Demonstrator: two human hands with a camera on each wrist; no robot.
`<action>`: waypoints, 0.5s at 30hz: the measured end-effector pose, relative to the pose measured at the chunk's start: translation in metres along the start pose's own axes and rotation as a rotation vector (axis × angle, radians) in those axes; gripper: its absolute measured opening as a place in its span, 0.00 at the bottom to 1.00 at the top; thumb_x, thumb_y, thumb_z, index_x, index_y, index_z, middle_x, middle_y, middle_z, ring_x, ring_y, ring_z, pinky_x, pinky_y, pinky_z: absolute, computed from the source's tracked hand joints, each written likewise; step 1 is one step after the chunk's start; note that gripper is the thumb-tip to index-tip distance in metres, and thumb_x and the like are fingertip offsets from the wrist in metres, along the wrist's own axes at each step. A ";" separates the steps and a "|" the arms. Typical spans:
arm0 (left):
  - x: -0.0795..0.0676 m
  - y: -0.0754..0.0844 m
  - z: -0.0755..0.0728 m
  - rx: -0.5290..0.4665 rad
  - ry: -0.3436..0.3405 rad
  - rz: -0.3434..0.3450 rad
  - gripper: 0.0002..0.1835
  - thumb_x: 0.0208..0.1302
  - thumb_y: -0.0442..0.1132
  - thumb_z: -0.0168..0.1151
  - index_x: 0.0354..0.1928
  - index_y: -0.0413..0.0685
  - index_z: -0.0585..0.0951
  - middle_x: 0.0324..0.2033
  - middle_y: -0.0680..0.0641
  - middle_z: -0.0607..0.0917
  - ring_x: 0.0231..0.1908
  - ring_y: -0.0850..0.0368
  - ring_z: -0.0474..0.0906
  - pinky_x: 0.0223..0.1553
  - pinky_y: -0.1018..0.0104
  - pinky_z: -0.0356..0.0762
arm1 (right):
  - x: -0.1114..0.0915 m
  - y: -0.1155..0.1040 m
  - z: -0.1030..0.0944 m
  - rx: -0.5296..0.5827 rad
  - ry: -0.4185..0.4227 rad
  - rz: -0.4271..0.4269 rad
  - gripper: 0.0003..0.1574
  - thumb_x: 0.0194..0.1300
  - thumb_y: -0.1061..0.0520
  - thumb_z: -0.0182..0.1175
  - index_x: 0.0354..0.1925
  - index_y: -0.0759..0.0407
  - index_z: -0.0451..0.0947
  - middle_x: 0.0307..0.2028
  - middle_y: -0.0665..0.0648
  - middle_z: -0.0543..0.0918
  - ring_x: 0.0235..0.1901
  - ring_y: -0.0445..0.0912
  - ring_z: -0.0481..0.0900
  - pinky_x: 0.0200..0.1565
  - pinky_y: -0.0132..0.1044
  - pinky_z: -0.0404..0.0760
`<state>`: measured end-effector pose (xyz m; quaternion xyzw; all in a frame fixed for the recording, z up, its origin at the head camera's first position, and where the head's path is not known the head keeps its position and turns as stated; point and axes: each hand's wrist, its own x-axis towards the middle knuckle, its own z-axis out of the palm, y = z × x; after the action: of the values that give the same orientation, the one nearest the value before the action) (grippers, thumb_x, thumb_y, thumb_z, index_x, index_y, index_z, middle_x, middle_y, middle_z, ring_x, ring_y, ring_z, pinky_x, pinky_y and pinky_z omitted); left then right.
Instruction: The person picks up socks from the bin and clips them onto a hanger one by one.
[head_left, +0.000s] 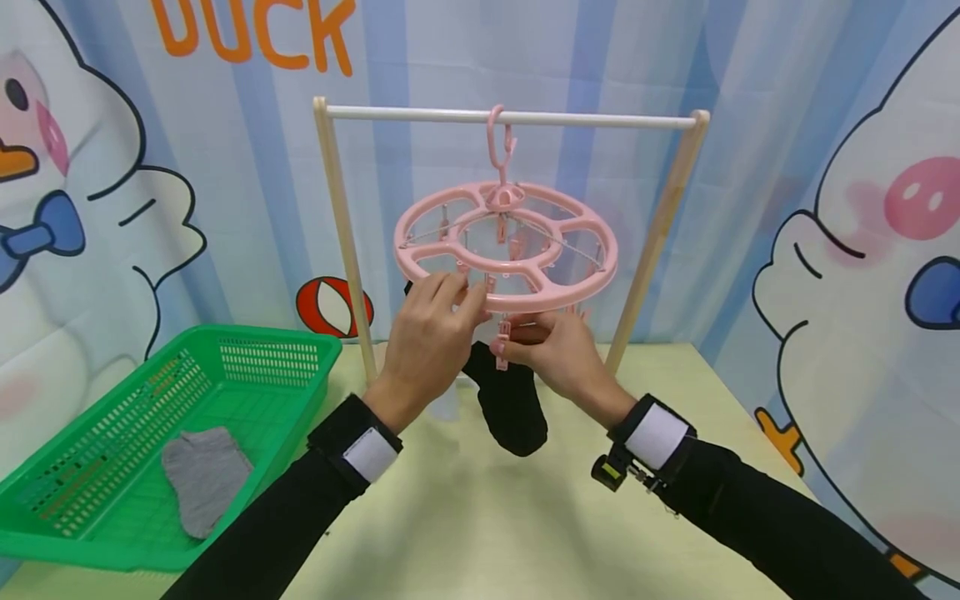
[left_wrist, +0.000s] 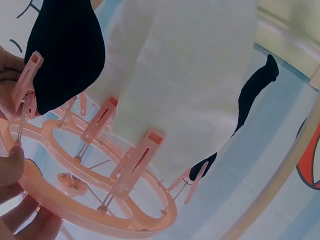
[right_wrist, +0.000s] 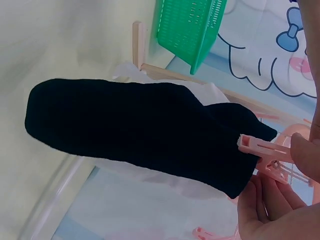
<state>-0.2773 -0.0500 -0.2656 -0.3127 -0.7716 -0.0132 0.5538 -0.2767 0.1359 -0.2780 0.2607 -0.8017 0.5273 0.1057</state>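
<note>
A round pink clip hanger [head_left: 555, 296] hangs by its hook from the rack's white bar. My left hand [head_left: 435, 333] grips the near rim, with thumb and fingers around it in the left wrist view. Below the rim, my right hand [head_left: 566, 354] pinches a pink clothespin [right_wrist: 265, 148] between thumb and fingers. This clothespin's jaws are at the cuff of a black sock [right_wrist: 125, 122], which hangs down toe lowest. White cloth pieces [left_wrist: 185, 75] hang from other clothespins [left_wrist: 137, 162], with another black piece [left_wrist: 252, 90] behind them.
A green basket [head_left: 255, 342] with a grey sock [head_left: 206, 479] inside stands on the table's left. Wooden rack posts [head_left: 660, 242] rise on either side of the hanger. A cartoon-printed curtain [head_left: 465, 50] is behind the rack, above the pale yellow table [head_left: 465, 533].
</note>
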 end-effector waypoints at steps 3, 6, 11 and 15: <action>0.000 -0.001 -0.001 -0.018 0.003 -0.005 0.15 0.60 0.40 0.69 0.43 0.36 0.82 0.37 0.38 0.82 0.40 0.46 0.76 0.45 0.57 0.79 | 0.000 0.002 -0.001 0.007 0.003 0.017 0.20 0.60 0.62 0.69 0.51 0.64 0.79 0.41 0.60 0.85 0.40 0.44 0.84 0.46 0.46 0.82; 0.000 -0.003 -0.002 -0.041 0.009 -0.016 0.14 0.60 0.39 0.70 0.42 0.36 0.82 0.36 0.39 0.81 0.39 0.46 0.76 0.44 0.58 0.80 | 0.000 0.004 -0.002 0.018 0.000 0.043 0.20 0.60 0.61 0.69 0.50 0.66 0.79 0.43 0.62 0.85 0.42 0.45 0.83 0.47 0.46 0.82; -0.003 -0.008 -0.004 -0.084 0.016 -0.041 0.14 0.59 0.37 0.70 0.43 0.35 0.82 0.35 0.39 0.80 0.37 0.47 0.76 0.43 0.58 0.81 | -0.002 0.004 -0.004 -0.057 -0.004 0.086 0.24 0.59 0.57 0.70 0.51 0.67 0.79 0.48 0.61 0.83 0.45 0.46 0.82 0.47 0.46 0.81; -0.005 -0.013 -0.005 -0.109 0.029 -0.062 0.14 0.59 0.35 0.70 0.44 0.34 0.82 0.35 0.39 0.80 0.37 0.46 0.77 0.42 0.57 0.82 | -0.004 0.003 -0.006 -0.090 0.000 0.108 0.25 0.60 0.56 0.70 0.52 0.67 0.78 0.49 0.62 0.83 0.46 0.47 0.82 0.48 0.47 0.81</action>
<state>-0.2781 -0.0646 -0.2636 -0.3178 -0.7711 -0.0768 0.5464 -0.2755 0.1432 -0.2798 0.2122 -0.8376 0.4955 0.0886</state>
